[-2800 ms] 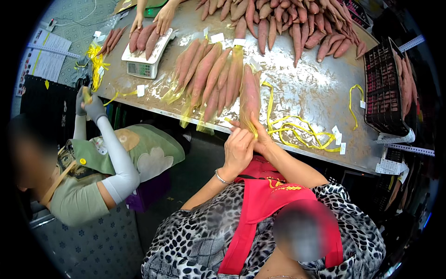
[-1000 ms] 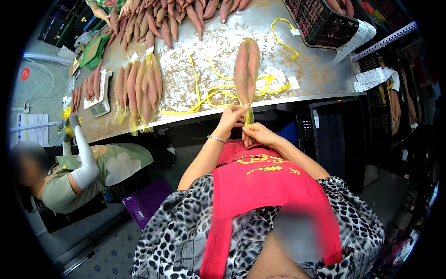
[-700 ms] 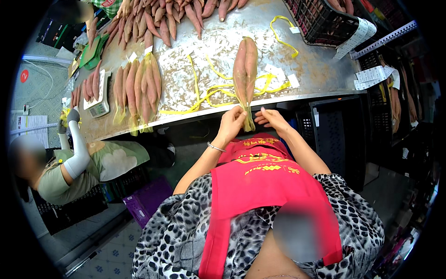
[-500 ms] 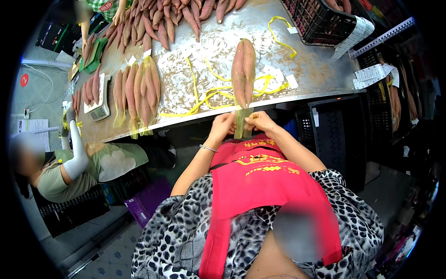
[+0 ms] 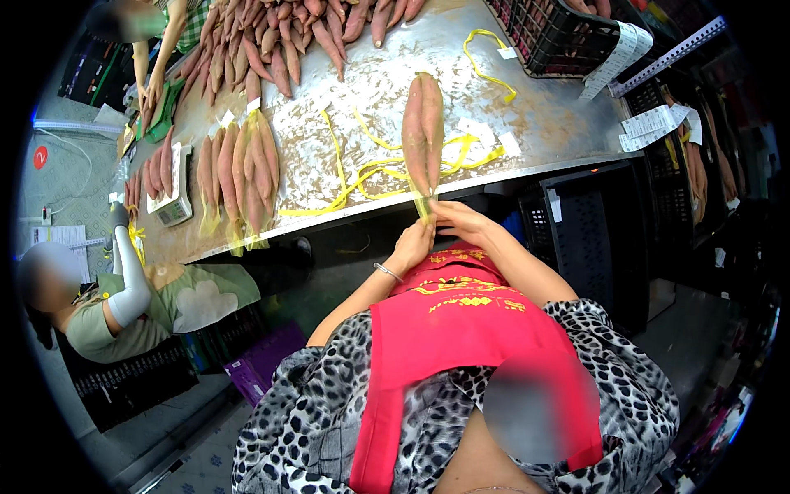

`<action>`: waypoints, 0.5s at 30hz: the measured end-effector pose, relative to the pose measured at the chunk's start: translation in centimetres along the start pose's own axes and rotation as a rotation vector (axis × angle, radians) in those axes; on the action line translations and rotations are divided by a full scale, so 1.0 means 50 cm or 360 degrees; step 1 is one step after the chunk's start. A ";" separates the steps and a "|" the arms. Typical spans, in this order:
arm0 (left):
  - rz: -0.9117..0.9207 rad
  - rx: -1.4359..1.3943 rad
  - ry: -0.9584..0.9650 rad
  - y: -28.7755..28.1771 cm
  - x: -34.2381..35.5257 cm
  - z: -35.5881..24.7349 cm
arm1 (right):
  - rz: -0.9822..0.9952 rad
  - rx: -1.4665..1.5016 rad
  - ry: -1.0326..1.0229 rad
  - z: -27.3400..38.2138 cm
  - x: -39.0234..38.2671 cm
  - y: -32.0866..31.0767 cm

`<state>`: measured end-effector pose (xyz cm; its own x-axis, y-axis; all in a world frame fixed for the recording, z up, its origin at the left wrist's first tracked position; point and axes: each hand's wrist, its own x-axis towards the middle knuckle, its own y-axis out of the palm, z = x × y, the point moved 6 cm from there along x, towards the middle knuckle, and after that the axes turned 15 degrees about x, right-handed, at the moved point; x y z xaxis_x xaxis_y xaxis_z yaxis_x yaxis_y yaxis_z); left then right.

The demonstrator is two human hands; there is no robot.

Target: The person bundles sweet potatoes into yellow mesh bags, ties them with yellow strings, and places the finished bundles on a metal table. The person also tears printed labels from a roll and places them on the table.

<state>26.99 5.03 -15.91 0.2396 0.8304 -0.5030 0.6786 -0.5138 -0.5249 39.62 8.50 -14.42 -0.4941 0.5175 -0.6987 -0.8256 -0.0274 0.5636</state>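
Two long sweet potatoes [image 5: 423, 132] lie side by side in a yellow net bag [image 5: 422, 202], over the table's near edge. The bag's mouth end is bunched into a narrow neck that points toward me. My left hand [image 5: 415, 241] is closed around this neck below the edge. My right hand [image 5: 462, 221] is at the neck just above it, its fingertips pinching the net against the lower tips of the sweet potatoes. Flat yellow net strips [image 5: 381, 179] with white tags lie beside and under the bag.
Loose sweet potatoes [image 5: 284, 37] are heaped at the far side. Filled net bags [image 5: 239, 169] and a scale [image 5: 177, 193] lie to the left. A black crate [image 5: 559, 37] stands at the far right. Co-workers are at the left, one with hands [image 5: 150, 92] by a green tray.
The bag's loose end, spread flat between both hands before, is now gathered into a narrow neck. My left hand has moved slightly right and closed round it; the right has shifted up the neck.
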 end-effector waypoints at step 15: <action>0.0819 -0.2166 -0.0390 0.006 0.092 0.010 | 0.0224 -0.0214 0.0050 -0.059 0.016 0.060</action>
<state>27.97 8.60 -18.73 0.6241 0.4960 -0.6036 0.7054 -0.0255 0.7084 35.92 6.29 -14.58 -0.6139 0.4738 -0.6314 -0.7756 -0.2130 0.5942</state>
